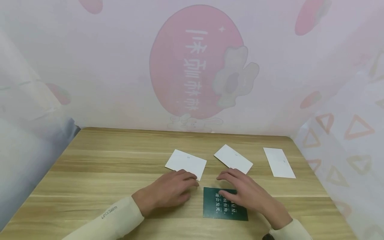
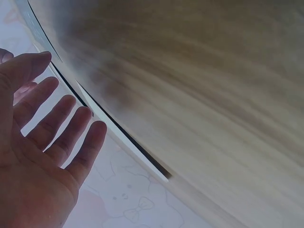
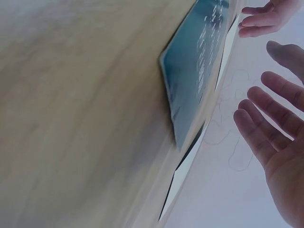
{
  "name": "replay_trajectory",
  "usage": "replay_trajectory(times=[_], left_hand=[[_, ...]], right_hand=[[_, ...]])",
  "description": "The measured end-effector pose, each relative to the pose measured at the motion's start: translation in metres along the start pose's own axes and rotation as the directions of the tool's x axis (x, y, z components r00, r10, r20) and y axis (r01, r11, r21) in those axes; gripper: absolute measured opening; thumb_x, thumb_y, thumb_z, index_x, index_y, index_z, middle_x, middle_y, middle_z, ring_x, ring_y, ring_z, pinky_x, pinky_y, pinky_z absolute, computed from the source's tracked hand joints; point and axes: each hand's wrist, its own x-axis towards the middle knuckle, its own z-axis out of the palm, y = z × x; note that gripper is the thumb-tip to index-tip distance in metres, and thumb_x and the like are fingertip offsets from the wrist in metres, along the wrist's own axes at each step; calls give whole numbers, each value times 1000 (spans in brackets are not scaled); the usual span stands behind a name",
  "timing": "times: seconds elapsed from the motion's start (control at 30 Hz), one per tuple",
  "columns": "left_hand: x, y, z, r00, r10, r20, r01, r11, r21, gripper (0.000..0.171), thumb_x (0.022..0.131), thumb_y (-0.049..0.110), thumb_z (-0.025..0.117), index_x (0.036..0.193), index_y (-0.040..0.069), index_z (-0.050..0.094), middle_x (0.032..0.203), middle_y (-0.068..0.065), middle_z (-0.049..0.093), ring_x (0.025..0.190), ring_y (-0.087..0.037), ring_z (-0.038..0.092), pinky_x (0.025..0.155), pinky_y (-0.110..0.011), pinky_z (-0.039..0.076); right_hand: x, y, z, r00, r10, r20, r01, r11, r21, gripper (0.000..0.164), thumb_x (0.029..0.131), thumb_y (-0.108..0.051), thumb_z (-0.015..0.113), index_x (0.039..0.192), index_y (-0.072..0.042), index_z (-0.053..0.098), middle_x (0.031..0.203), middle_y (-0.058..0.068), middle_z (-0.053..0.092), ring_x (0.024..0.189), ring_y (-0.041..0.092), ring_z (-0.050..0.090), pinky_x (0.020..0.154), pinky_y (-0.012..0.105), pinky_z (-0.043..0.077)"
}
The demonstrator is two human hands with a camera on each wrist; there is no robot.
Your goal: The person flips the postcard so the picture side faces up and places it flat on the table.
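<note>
In the head view a dark green card (image 1: 210, 203) with white printed characters lies on the table, partly covered by my right hand (image 1: 244, 190). The right wrist view shows that hand (image 3: 280, 128) raised above the surface, its fingers spread and holding nothing. My left hand (image 1: 171, 188) is to the left of the green card and overlaps the lower edge of a white card (image 1: 186, 161). Its fingers (image 2: 88, 154) are loosely bent, with nothing between them, in the left wrist view. Another white card (image 1: 232, 158) lies just beyond my right hand.
A third white card (image 1: 279, 162) lies at the right of the wooden table (image 1: 99, 166). Behind the table's far edge hangs a pale curtain (image 1: 120, 83) with pink prints, and more curtain closes in both sides.
</note>
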Motion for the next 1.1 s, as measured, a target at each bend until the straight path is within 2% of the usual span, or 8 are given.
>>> replay_trajectory(times=[0.17,0.43,0.53,0.8,1.0,1.1], left_hand=[[-2,-6,-1,1000,-9,3,9,1000,16,35,101,24,75,135,18,71,144,-2,70,130,-22,66,111,-40,56],[-5,-14,-3,999,-34,-7,34,999,7,34,100,22,75,133,18,73,143,-2,70,128,-23,66,106,-42,58],[-6,-16,-3,999,-54,1,54,999,-4,33,101,22,74,134,19,73,144,-1,69,129,-23,66,106,-42,58],[-9,-20,-3,997,-62,-37,61,998,-19,31,100,19,75,130,18,73,140,-2,71,127,-24,68,102,-44,60],[-10,-25,-6,995,-90,-46,88,995,-36,30,100,15,74,130,18,73,141,-3,72,130,-25,68,104,-46,60],[-10,-29,-5,995,-78,-66,76,997,-29,31,99,14,75,129,17,73,139,-4,73,128,-25,69,103,-45,60]], right_hand=[[8,-1,2,999,-26,-25,27,1000,9,38,97,-32,85,128,-14,73,135,0,70,126,18,67,104,41,60],[21,-3,6,999,-43,-20,44,999,8,35,99,-30,83,127,-12,73,133,-1,70,125,18,68,104,41,60],[25,-4,7,999,-45,-21,45,999,6,34,99,-27,82,127,-12,73,133,0,71,124,19,68,103,42,60],[34,-5,10,1000,-18,10,17,999,32,33,100,-26,81,128,-12,72,137,6,69,127,22,67,106,44,59],[40,-8,11,1000,-8,10,7,1000,25,34,100,-28,81,130,-13,73,134,0,70,124,19,68,105,42,59],[44,-10,11,1000,4,20,-4,999,35,35,100,-28,81,130,-13,72,133,-1,69,123,19,68,104,42,59]])
